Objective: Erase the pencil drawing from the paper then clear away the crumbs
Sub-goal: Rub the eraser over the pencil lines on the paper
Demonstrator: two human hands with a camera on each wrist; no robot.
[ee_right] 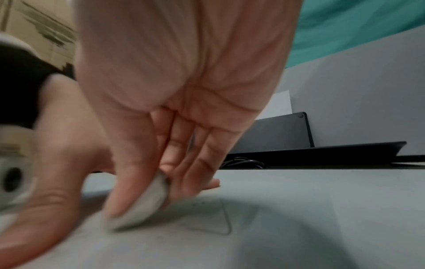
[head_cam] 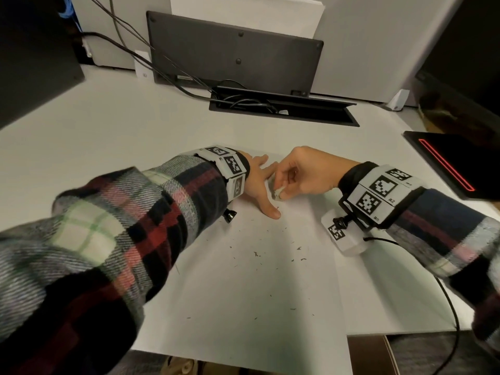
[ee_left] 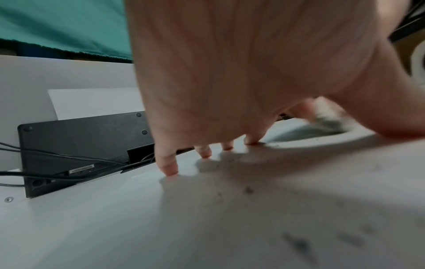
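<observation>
A white sheet of paper (head_cam: 259,288) lies on the desk, and dark eraser crumbs (head_cam: 299,249) are scattered over its middle. My left hand (head_cam: 259,185) presses flat on the paper's far part with fingers spread; its fingertips (ee_left: 170,170) touch the sheet. My right hand (head_cam: 295,174) pinches a worn white eraser (head_cam: 277,192) between thumb and fingers, right beside my left thumb. In the right wrist view the eraser (ee_right: 142,205) is down on the paper next to faint pencil lines (ee_right: 220,218). Blurred crumbs (ee_left: 299,245) show in the left wrist view.
A black cable tray (head_cam: 281,109) with cords is sunk into the desk behind my hands, with a black panel (head_cam: 232,52) upright beyond it. A black device with a red stripe (head_cam: 446,163) sits at the right. The desk's front edge (head_cam: 405,334) is near my right elbow.
</observation>
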